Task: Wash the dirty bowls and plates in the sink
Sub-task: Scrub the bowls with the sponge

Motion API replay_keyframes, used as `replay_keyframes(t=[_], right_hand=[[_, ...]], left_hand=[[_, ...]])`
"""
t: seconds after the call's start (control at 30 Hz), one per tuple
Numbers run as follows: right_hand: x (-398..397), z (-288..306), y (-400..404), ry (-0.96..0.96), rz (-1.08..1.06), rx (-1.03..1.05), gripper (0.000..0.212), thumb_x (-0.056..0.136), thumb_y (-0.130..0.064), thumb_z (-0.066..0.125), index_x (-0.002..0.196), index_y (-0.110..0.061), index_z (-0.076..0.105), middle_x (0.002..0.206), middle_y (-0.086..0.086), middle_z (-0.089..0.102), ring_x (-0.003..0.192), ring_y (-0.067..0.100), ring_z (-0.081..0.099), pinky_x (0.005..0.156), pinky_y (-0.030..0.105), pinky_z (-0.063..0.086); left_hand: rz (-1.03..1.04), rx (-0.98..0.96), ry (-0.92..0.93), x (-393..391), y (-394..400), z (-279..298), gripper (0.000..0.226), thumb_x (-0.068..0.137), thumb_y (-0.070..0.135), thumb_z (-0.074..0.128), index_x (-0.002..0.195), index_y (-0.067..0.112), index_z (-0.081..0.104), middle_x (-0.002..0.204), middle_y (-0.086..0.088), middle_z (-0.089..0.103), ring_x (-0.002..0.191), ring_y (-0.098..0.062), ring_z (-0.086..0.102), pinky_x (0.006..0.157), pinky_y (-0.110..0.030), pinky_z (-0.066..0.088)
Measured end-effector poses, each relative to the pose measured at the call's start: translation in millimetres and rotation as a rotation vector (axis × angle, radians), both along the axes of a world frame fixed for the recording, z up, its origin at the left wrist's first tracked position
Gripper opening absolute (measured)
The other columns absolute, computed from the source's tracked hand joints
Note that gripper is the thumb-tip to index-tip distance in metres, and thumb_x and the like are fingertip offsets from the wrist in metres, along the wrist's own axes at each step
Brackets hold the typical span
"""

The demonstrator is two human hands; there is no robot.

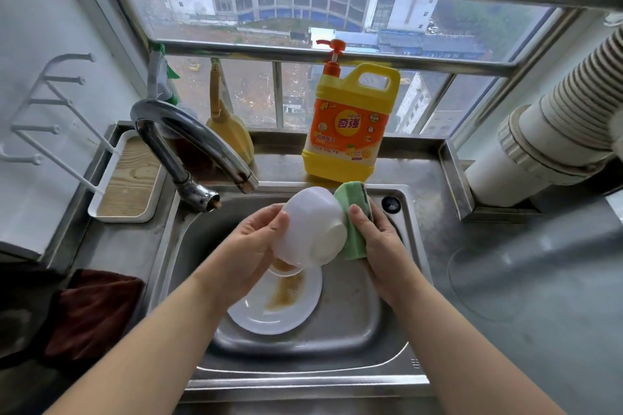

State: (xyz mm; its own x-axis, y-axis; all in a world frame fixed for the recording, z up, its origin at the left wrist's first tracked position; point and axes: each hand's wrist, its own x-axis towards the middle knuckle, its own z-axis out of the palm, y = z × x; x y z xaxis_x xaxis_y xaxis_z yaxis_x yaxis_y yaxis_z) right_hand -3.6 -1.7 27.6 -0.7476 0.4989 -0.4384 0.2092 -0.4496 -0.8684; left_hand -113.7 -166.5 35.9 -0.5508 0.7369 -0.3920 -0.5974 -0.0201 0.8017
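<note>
Left hand (251, 246) fingers grip one white bowl (312, 229); right hand (377, 239) fingers clamp one green sponge (354, 212) against it. One stained plate (279, 300) (partly hidden) in sink (371, 323).

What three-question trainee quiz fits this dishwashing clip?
1. True or false: the tap is running.
2. Which hand holds the sponge? A) left B) right
3. What lies in the sink under the bowl?

Key:
1. False; no water shows.
2. B; the right hand grips it, the left hand holds the bowl.
3. A stained plate and part of another dirty dish.
</note>
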Motion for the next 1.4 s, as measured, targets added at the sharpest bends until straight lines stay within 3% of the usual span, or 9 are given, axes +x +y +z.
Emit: replay_keyframes(t=[0.17, 0.3, 0.43, 0.67, 0.9, 0.97, 1.13, 1.27, 1.4], right_hand=[[4.7, 5.2, -2.1, 0.005, 0.123, 0.331, 0.039, 0.091, -0.028, 0.061, 0.118, -0.053, 0.049, 0.121, -0.014, 0.056, 0.111, 0.006, 0.056, 0.094, 0.025, 0.049], [7.6, 6.5, -17.1, -0.086, 0.273, 0.745, 0.049, 0.090, -0.044, 0.058, 0.131, -0.058, 0.036, 0.122, -0.006, 0.044, 0.114, 0.008, 0.045, 0.095, 0.021, 0.041], [-0.8, 11.9, -27.0, -0.225, 0.330, 1.196, 0.061, 0.083, -0.070, 0.027, 0.141, -0.052, 0.030, 0.127, -0.004, 0.041, 0.119, 0.013, 0.030, 0.105, 0.031, 0.026], [-13.4, 7.6, 2.2, -0.170, 0.115, 0.428, 0.041, 0.097, -0.043, 0.045, 0.137, -0.033, 0.047, 0.112, -0.014, 0.056, 0.117, 0.015, 0.053, 0.095, 0.027, 0.042], [1.3, 13.1, -41.6, -0.158, 0.217, 1.204, 0.056, 0.085, -0.065, 0.035, 0.138, -0.046, 0.042, 0.128, -0.003, 0.046, 0.118, 0.013, 0.036, 0.102, 0.030, 0.033], [-13.9, 14.2, -31.4, -0.178, 0.259, 1.162, 0.052, 0.089, -0.060, 0.041, 0.139, -0.045, 0.041, 0.125, -0.001, 0.048, 0.116, 0.015, 0.038, 0.101, 0.031, 0.033], [-23.2, 3.4, 2.2, -0.220, 0.123, 0.575, 0.042, 0.097, -0.044, 0.046, 0.137, -0.031, 0.049, 0.114, -0.012, 0.058, 0.111, 0.011, 0.054, 0.098, 0.034, 0.045], [2.5, -1.5, -29.8, -0.100, 0.031, 0.747, 0.049, 0.090, -0.055, 0.047, 0.137, -0.039, 0.047, 0.121, -0.009, 0.057, 0.114, 0.010, 0.050, 0.099, 0.036, 0.045], [-10.3, 15.2, -39.6, -0.149, 0.206, 1.173, 0.053, 0.087, -0.059, 0.045, 0.138, -0.046, 0.042, 0.131, -0.002, 0.046, 0.119, 0.015, 0.036, 0.102, 0.029, 0.031]], left_hand=[[-0.213, -0.061, 0.030, -13.2, 1.8, 6.5, 0.039, 0.072, 0.006, 0.063, 0.111, 0.000, 0.064, 0.098, -0.014, 0.069, 0.085, -0.021, 0.066, 0.069, -0.028, 0.055], [-0.045, -0.157, 0.044, 2.0, 14.2, -4.5, 0.032, 0.075, 0.020, 0.073, 0.101, 0.002, 0.067, 0.091, -0.017, 0.070, 0.081, -0.028, 0.064, 0.071, -0.037, 0.053], [0.086, -0.119, 0.110, 18.6, 17.8, -8.5, 0.025, 0.078, 0.027, 0.061, 0.090, 0.005, 0.068, 0.085, -0.015, 0.067, 0.078, -0.025, 0.060, 0.070, -0.033, 0.052], [0.233, 0.007, 0.043, 19.5, 13.1, -0.1, 0.013, 0.080, 0.020, 0.061, 0.078, 0.008, 0.063, 0.070, -0.002, 0.066, 0.060, -0.010, 0.062, 0.051, -0.022, 0.053], [0.211, 0.019, 0.103, 28.6, 12.1, -11.7, 0.017, 0.082, 0.019, 0.056, 0.078, 0.011, 0.070, 0.075, -0.008, 0.068, 0.067, -0.015, 0.061, 0.063, -0.024, 0.053], [0.256, 0.036, 0.078, 28.2, 14.3, -11.1, 0.016, 0.081, 0.018, 0.055, 0.078, 0.008, 0.067, 0.071, -0.007, 0.067, 0.063, -0.014, 0.061, 0.059, -0.023, 0.054], [0.402, 0.048, -0.018, 16.8, 17.3, -6.5, 0.020, 0.094, 0.011, 0.046, 0.078, 0.008, 0.058, 0.064, 0.002, 0.066, 0.057, -0.006, 0.062, 0.049, -0.019, 0.052], [0.373, 0.025, 0.049, 14.1, 16.0, -11.1, 0.020, 0.086, 0.016, 0.053, 0.071, 0.013, 0.065, 0.065, 0.000, 0.066, 0.058, -0.008, 0.061, 0.053, -0.020, 0.052], [0.257, 0.047, 0.073, 23.1, 16.1, -16.2, 0.021, 0.080, 0.019, 0.055, 0.070, 0.016, 0.073, 0.071, -0.004, 0.068, 0.064, -0.012, 0.062, 0.061, -0.022, 0.053]])
